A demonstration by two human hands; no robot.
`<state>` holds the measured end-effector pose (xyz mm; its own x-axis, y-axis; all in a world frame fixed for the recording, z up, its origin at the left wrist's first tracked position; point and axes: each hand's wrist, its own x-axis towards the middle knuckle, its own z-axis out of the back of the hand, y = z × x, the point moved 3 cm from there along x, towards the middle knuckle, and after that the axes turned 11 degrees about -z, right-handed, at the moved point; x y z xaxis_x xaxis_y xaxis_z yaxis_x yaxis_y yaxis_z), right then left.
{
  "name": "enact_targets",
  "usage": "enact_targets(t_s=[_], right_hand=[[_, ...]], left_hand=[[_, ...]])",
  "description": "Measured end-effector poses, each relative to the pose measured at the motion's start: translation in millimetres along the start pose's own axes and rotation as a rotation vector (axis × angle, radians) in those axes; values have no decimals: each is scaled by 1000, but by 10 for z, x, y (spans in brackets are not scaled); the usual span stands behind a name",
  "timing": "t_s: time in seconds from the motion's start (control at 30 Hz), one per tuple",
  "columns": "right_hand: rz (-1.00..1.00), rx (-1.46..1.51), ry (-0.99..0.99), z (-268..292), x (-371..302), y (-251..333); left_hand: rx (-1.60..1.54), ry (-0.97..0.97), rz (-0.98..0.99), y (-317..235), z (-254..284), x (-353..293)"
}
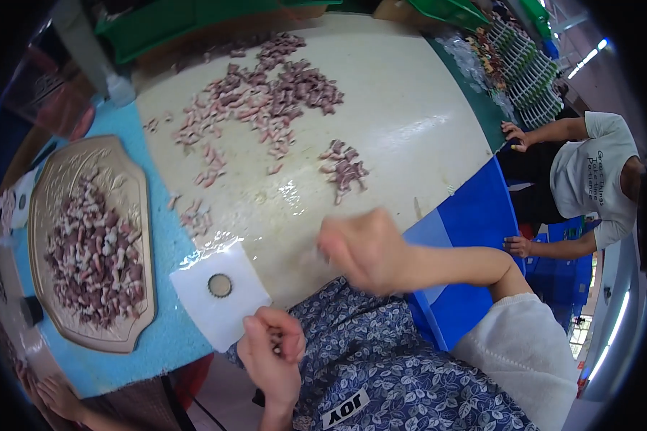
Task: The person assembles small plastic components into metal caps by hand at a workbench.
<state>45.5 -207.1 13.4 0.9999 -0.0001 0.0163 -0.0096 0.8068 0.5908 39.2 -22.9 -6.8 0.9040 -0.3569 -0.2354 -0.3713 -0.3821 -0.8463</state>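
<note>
My left hand (272, 352) is closed near the table's front edge, with a small dark piece showing between the curled fingers. Beside it lies a white sheet (219, 316) bearing a round crimped bottle cap (220, 285). My right hand (366, 251), blurred, is curled closed above the table; whatever it may hold is hidden. Beyond it sits a small pile of maroon and pinkish pieces (345, 171). A larger scatter of the same small moulded-looking pieces (295, 90) spreads farther back.
On blue matting (167, 287) at the left stands a gold tray (148, 237) heaped with maroon and whitish pieces. A blue bin (478, 208) is on my right. Another person (597, 172) stands beyond it, hands at the table. Green crates (147, 36) line the back. Another person's hand (59, 397) shows lower left.
</note>
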Motion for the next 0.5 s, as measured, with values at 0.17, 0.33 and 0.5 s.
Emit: enact_targets(t_s=[0.17,0.33,0.5], right_hand=[[-134,-262,-150,189,43,-488],[-286,-56,-236,504,351,-583],[-127,-141,-380,570,846,-1048]], left_hand=[[-658,-265,521,23,-181,9],[-676,-191,393,44,-72,-28],[-757,-156,281,31,20,-135]])
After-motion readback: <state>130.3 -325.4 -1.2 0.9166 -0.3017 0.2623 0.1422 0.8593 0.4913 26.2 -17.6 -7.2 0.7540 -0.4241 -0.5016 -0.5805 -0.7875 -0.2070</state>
